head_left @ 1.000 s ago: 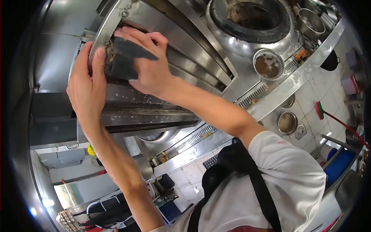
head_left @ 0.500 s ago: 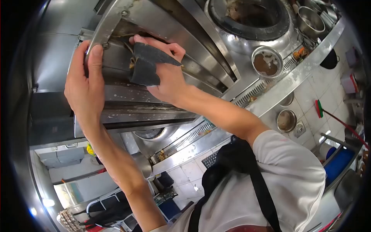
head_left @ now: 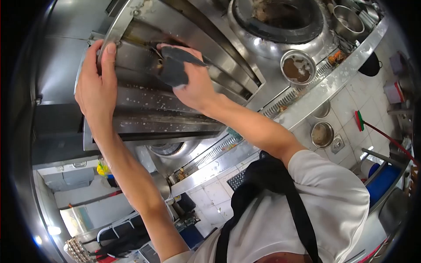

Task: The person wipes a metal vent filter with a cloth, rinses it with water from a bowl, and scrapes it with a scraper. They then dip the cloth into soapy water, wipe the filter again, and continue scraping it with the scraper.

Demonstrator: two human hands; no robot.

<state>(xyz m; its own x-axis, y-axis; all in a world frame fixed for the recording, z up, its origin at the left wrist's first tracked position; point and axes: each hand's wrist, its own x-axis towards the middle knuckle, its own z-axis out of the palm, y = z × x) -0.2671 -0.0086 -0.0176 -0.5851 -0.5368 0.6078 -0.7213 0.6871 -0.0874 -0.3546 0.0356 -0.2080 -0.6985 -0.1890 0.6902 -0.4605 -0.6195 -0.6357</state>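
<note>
A ribbed stainless-steel panel [head_left: 144, 103], like a range-hood baffle filter, stands tilted with pale suds spotted over its channels. My left hand [head_left: 97, 83] is closed round its upper left rim, thumb on the front face and fingers behind the edge. In my right hand [head_left: 197, 85] is a dark grey scouring pad [head_left: 174, 70], bent over the fingers and pressed against one of the panel's channels. Part of that hand's fingers is hidden by the pad.
A wok burner [head_left: 280, 19] sits beyond the panel at the upper right. On the steel counter, a metal bowl [head_left: 298, 68] of brown, foamy liquid stands beside a slotted drain channel [head_left: 280, 101]. Another bowl [head_left: 322, 134] rests lower, by the tiled floor. A red-handled brush [head_left: 360, 121] lies farther right.
My right hand has slid the pad a little to the right along the channel. More suds spots show on the panel. My left hand keeps its hold on the rim.
</note>
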